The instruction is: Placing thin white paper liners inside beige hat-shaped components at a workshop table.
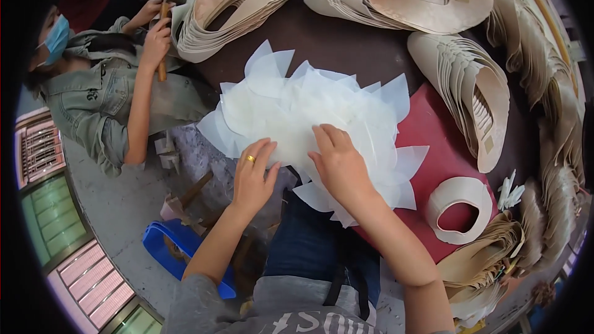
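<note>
The left hand (pixel 252 176), a gold ring on one finger, and the right hand (pixel 337 162) both lie open, fingers spread flat, on a fanned pile of thin translucent white cut sheets (pixel 309 108). The pile rests on the dark table (pixel 346 43), partly over a red mat (pixel 433 130). Stacks of beige shoe-upper pieces (pixel 470 93), some with small square tan labels, ring it, and a curled cream band (pixel 459 209) lies on the mat.

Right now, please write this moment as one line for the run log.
left hand: flat on pile of translucent white cut sheets | right hand: flat on same pile | beige shoe-upper stacks: around | co-worker: left
</note>
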`<state>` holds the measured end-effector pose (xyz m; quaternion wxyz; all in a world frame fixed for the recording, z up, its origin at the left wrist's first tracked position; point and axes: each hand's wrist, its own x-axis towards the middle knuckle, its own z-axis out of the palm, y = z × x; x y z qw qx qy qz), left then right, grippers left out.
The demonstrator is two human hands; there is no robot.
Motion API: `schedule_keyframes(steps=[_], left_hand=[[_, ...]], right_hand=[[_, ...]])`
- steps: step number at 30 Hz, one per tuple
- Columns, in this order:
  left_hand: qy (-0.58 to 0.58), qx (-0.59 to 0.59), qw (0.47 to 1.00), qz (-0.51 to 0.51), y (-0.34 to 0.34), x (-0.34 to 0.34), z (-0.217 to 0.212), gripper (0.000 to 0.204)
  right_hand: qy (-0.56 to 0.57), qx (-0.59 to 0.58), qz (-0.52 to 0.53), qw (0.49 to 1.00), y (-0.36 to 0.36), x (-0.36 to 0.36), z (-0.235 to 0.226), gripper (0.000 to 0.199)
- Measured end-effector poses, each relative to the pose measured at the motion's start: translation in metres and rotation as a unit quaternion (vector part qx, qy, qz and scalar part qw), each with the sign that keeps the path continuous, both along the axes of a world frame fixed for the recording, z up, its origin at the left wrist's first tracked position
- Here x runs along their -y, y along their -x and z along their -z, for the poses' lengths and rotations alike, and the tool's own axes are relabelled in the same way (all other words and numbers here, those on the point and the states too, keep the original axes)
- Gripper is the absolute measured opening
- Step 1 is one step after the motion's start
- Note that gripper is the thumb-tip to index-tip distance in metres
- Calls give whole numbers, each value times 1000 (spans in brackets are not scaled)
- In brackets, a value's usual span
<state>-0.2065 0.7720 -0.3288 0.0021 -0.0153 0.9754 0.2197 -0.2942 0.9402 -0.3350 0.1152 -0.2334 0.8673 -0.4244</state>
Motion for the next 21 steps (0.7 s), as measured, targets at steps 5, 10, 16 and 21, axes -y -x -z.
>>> schedule_keyframes(steps=[5,10,16,21], left_hand=[[-38,4,998,-47,9,8,5,40],[-87,9,996,10,23,28,13,40],[-126,80,989,2,22,50,11,41],[-45,96,994,35,35,63,-6,36]], right_hand=[[-149,41,20,988,-7,36,18,22],[-101,35,13,994,-7,32,23,17],[27,-74,-84,993,-47,-3,-2,15],[213,67,53,973,-53,-56,-43,27]])
